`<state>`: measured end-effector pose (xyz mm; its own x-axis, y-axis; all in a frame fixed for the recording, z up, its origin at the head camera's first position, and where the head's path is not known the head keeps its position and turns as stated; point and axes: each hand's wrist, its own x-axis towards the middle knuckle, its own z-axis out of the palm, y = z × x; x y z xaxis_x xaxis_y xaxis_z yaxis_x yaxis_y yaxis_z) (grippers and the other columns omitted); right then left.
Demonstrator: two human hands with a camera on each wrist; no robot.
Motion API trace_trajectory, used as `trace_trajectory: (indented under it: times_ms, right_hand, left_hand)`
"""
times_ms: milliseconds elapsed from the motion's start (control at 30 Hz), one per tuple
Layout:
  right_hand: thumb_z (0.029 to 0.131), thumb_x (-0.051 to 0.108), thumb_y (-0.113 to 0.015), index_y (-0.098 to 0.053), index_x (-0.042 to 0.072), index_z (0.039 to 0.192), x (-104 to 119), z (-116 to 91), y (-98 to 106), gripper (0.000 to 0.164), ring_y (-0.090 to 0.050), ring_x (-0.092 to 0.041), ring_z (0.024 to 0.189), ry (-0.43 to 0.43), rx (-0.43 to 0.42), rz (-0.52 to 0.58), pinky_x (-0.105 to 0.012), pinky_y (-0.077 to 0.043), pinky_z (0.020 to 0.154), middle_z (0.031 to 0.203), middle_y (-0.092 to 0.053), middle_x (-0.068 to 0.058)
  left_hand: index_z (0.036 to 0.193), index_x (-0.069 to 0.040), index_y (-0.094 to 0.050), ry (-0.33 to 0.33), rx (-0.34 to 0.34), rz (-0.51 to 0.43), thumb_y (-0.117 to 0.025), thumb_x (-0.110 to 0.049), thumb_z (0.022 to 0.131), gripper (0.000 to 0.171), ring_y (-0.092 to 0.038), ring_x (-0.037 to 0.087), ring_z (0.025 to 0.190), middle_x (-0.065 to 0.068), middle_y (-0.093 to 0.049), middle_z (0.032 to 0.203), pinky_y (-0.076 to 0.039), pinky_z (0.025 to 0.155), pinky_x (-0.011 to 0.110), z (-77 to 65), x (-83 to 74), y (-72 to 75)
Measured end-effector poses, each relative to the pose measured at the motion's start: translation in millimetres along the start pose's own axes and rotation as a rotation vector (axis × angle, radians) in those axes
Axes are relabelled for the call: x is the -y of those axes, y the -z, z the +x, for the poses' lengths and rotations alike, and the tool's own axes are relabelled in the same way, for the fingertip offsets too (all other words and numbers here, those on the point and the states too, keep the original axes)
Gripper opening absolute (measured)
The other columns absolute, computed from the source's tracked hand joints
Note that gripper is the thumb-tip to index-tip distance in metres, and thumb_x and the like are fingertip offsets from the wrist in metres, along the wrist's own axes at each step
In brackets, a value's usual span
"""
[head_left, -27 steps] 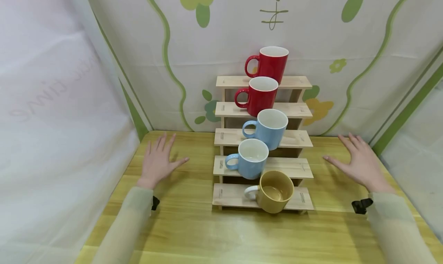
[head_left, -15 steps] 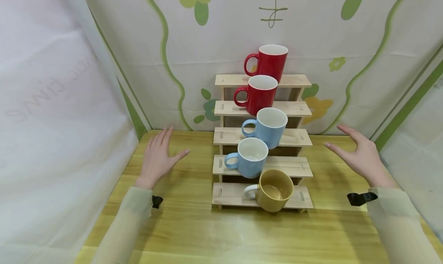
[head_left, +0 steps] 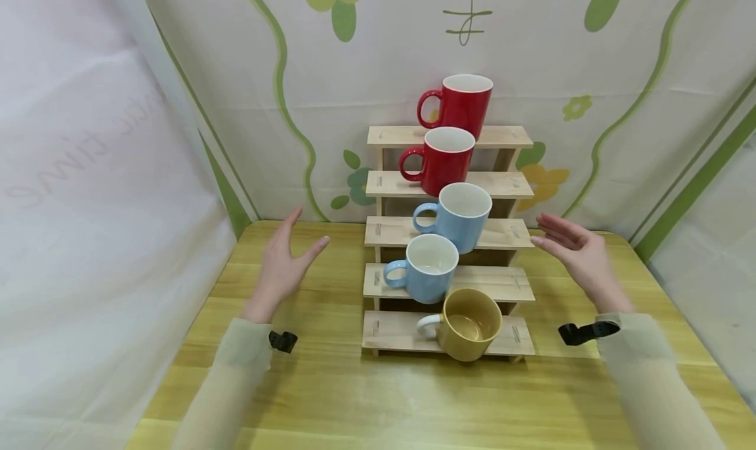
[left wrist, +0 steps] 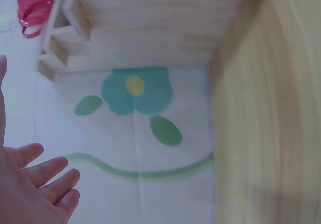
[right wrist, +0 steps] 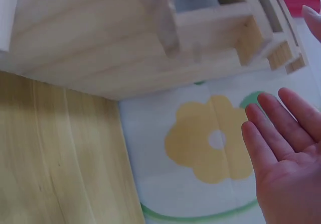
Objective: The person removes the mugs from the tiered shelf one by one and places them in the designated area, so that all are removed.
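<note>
A stepped wooden rack (head_left: 390, 328) carries a mug on each of its tiers. Two red mugs, the upper one (head_left: 469, 109) and the lower one (head_left: 444, 166), stand on the top tiers. Below them come a light blue mug (head_left: 463, 225), a second light blue mug (head_left: 426, 278) further left, and a mustard mug (head_left: 465, 335) with a white handle on the lowest tier. All handles point left. My left hand (head_left: 282, 266) is raised left of the rack, thumb and fingers spread apart, holding nothing. Right of the rack, my right hand (head_left: 581, 260) is also empty, its fingertips near the third tier's end.
The wooden table (head_left: 331, 397) extends around the rack. Close behind stands a white fabric backdrop (head_left: 531, 43) printed with flowers and vines, and a white fabric side wall (head_left: 106, 240) borders the left. Black straps, one on the left wrist (head_left: 283, 341), sit on both wrists.
Both hands have risen from the table and moved inward toward the rack, the right one further. Their fingers have come closer together. The mugs and rack stay where they were.
</note>
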<state>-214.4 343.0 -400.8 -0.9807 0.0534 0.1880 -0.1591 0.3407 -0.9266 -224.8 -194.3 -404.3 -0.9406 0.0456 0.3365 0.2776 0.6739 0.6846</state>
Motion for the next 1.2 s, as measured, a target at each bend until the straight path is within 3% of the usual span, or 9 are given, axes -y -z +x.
trace_trajectory:
  times_ms: [233, 700, 867, 1000, 1100, 1200]
  right_hand:
    - [0.091, 0.011, -0.079, -0.05, 0.004, 0.149, -2.1, 4.8, -17.8, 0.066, -0.054, -0.014, 0.131, 0.008, 0.04, 0.065, -0.016, -0.047, 0.098, 0.149, -0.052, -0.014]
    - [0.092, 0.022, -0.08, -0.05, 0.011, 0.151, -2.5, 8.5, -22.7, 0.067, -0.056, -0.005, 0.125, -0.027, 0.043, 0.02, -0.012, -0.047, 0.094, 0.15, -0.053, -0.008]
    - [0.094, 0.025, -0.077, -0.052, 0.009, 0.15, -4.4, 10.6, -19.7, 0.064, -0.058, 0.002, 0.119, -0.077, 0.031, 0.067, -0.01, -0.047, 0.092, 0.148, -0.055, -0.001]
    - [0.094, 0.035, -0.076, -0.051, 0.011, 0.15, -1.6, 12.1, -17.0, 0.066, -0.057, 0.001, 0.119, -0.133, 0.042, 0.04, -0.01, -0.047, 0.091, 0.148, -0.055, 0.001]
    - [0.095, 0.033, -0.075, -0.045, 0.006, 0.153, 1.6, 12.8, -15.8, 0.071, -0.051, -0.003, 0.127, -0.184, 0.091, 0.123, -0.014, -0.048, 0.094, 0.155, -0.046, -0.005]
    - [0.097, 0.021, -0.074, -0.036, -0.002, 0.155, 3.8, 13.5, -14.8, 0.073, -0.051, -0.003, 0.126, -0.235, 0.141, 0.319, -0.018, -0.05, 0.095, 0.161, -0.036, -0.008]
  left_hand:
    - [0.161, -0.022, -0.029, -0.031, -0.038, -0.144, -0.065, -0.057, 0.096, 0.083, -0.033, 0.03, 0.145, 0.004, -0.036, 0.16, -0.027, 0.116, 0.06, 1.0, -19.5, -4.2]
    - [0.159, -0.027, -0.032, -0.096, -0.041, -0.275, -0.065, -0.054, 0.097, 0.075, -0.033, 0.023, 0.146, -0.006, -0.037, 0.16, -0.022, 0.118, 0.058, 6.8, -47.4, -11.9]
    - [0.159, -0.023, -0.034, -0.134, -0.047, -0.303, -0.062, -0.057, 0.097, 0.076, -0.033, 0.02, 0.145, -0.006, -0.038, 0.159, -0.023, 0.119, 0.056, 11.7, -59.6, -11.7]
    - [0.159, -0.021, -0.034, -0.159, -0.057, -0.307, -0.061, -0.061, 0.096, 0.079, -0.033, 0.019, 0.145, -0.006, -0.039, 0.158, -0.023, 0.119, 0.055, 16.0, -66.7, -10.9]
    - [0.159, -0.023, -0.034, -0.165, -0.063, -0.309, -0.061, -0.062, 0.096, 0.079, -0.033, 0.017, 0.145, -0.007, -0.04, 0.158, -0.024, 0.119, 0.054, 17.7, -69.0, -10.5]
    - [0.159, -0.022, -0.034, -0.168, -0.062, -0.316, -0.061, -0.061, 0.096, 0.078, -0.033, 0.018, 0.145, -0.007, -0.04, 0.158, -0.023, 0.119, 0.054, 18.7, -69.9, -10.4]
